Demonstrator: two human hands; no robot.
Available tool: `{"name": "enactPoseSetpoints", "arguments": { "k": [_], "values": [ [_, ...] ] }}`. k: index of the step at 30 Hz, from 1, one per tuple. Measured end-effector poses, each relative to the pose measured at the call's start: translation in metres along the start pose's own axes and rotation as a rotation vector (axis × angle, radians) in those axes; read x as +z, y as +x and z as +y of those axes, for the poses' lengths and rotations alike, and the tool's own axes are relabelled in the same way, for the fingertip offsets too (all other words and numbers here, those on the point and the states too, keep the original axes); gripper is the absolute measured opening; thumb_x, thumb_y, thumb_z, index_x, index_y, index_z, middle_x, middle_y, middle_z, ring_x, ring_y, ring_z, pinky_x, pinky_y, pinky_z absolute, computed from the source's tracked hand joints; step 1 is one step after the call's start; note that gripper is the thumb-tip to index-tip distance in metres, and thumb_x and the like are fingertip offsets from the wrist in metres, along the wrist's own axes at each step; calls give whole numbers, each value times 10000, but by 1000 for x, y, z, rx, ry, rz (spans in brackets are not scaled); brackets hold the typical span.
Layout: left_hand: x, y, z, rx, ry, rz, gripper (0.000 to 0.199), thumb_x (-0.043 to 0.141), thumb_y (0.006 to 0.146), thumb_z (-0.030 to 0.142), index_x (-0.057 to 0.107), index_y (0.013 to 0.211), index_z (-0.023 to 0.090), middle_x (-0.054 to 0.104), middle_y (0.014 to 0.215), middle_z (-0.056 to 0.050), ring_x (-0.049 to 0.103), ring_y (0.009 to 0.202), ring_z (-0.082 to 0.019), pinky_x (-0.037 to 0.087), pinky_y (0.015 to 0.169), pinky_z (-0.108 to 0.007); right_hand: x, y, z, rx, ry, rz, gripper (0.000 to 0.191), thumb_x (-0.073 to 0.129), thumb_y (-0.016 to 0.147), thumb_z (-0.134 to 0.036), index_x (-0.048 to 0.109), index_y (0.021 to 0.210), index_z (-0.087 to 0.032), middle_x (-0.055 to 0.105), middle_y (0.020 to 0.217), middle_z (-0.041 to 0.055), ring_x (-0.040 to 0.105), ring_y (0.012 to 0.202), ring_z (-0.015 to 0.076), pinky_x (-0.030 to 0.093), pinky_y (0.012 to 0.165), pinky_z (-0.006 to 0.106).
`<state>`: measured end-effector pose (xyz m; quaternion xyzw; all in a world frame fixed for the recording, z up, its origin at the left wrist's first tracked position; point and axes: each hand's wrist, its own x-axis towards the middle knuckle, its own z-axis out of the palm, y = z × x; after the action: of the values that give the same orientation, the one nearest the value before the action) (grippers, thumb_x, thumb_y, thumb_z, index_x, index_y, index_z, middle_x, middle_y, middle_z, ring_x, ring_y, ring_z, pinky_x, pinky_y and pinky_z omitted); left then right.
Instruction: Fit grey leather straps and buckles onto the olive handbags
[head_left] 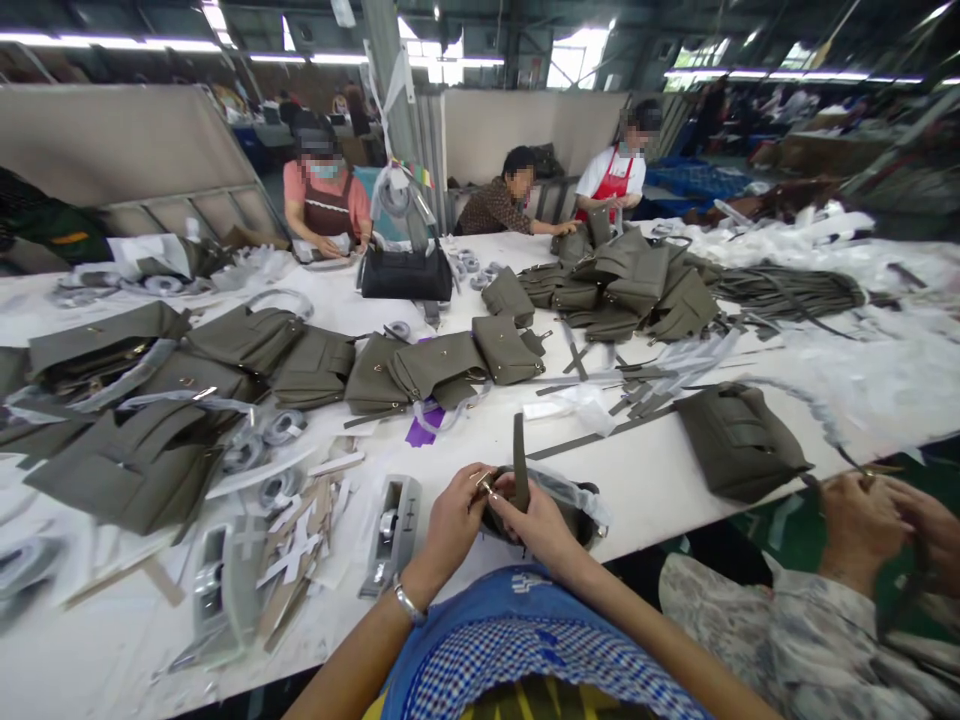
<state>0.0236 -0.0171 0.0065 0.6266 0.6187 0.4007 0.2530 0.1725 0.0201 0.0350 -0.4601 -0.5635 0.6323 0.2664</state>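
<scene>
In front of my body, a dark olive handbag (583, 522) lies on the white table, partly hidden by my hands. My left hand (456, 515) is closed, its fingertips pinching a small shiny metal fitting (486, 484) at the bag's near left end. A flat olive strap (520, 450) stands upright from between the fingers of my right hand (541, 525), whose thumb reaches to the same fitting. Clear plastic wrap (574, 490) covers the handle. Some fingers of both hands are hidden behind the bag and strap.
Tape dispensers (391, 535) and paper scraps (304, 535) are to the left. Olive bags (442, 365) form a row across the table, with a heap (630, 275) beyond. A co-worker's hands (866, 515) work near another bag (739, 440) on the right. More people sit opposite.
</scene>
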Motion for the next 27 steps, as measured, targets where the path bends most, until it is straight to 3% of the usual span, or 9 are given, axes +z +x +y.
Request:
{"name": "enactPoseSetpoints", "arguments": {
  "k": [4, 7, 11, 13, 18, 21, 24, 27],
  "values": [
    [3, -6, 3, 34, 118, -88, 544, 426, 886, 83, 426, 1398, 269, 473, 1443, -40, 473, 1302, -202, 426, 1085, -396, 0, 1, 5, 64, 99, 6, 367, 653, 778, -498, 586, 933, -172, 458, 515, -62, 382, 423, 91, 299, 410, 213],
    [-3, -11, 7, 65, 133, -120, 608, 494, 874, 125, 340, 1449, 246, 434, 1474, -63, 425, 1339, -229, 381, 1118, -426, -5, -1, 2, 62, 158, 9, 333, 657, 778, -485, 579, 849, -168, 431, 506, -67, 362, 432, 82, 277, 417, 207],
    [-20, -11, 15, 33, 83, -107, 841, 657, 819, 243, 169, 1503, 269, 428, 1472, -108, 623, 1038, -214, 495, 982, -410, -16, -5, -11, 50, 143, 17, 303, 623, 807, -467, 557, 781, -173, 418, 492, -70, 358, 431, 77, 277, 421, 203],
    [-29, -7, 20, 77, 106, -127, 770, 660, 831, 280, 244, 1480, 285, 494, 1423, -92, 636, 959, -201, 511, 935, -392, -20, -6, -18, 42, 81, -12, 292, 612, 818, -456, 560, 768, -174, 423, 479, -68, 358, 427, 76, 279, 422, 203],
    [-38, 7, 25, 233, 155, -273, 385, 604, 881, 276, 566, 1264, 299, 670, 1205, -37, 611, 1021, -222, 489, 900, -367, -26, -5, -29, -8, -30, -140, 310, 589, 836, -481, 579, 766, -179, 414, 464, -69, 344, 423, 78, 287, 426, 208],
    [-37, 12, 14, 146, 46, -204, 344, 672, 832, 313, 643, 1172, 271, 711, 1099, -48, 629, 975, -222, 498, 881, -365, -33, -6, -30, -59, -86, -127, 395, 597, 807, -564, 607, 944, -195, 547, 609, -32, 387, 453, 83, 312, 427, 209],
    [-33, 14, -2, 20, -131, -95, 350, 728, 774, 349, 693, 1106, 245, 706, 1120, -65, 618, 1057, -241, 477, 961, -395, -44, -8, -25, -77, -58, -150, 532, 426, 862, -665, 554, 1111, -213, 614, 799, 11, 376, 440, 77, 284, 401, 212],
    [-28, 17, -16, -143, -395, -55, 377, 715, 774, 345, 695, 1118, 193, 693, 1173, -90, 612, 1115, -251, 442, 1029, -419, -51, -9, -13, -18, -63, -173, 547, 309, 908, -661, 590, 995, -200, 557, 674, -8, 342, 416, 84, 244, 397, 221]
  ]
}}
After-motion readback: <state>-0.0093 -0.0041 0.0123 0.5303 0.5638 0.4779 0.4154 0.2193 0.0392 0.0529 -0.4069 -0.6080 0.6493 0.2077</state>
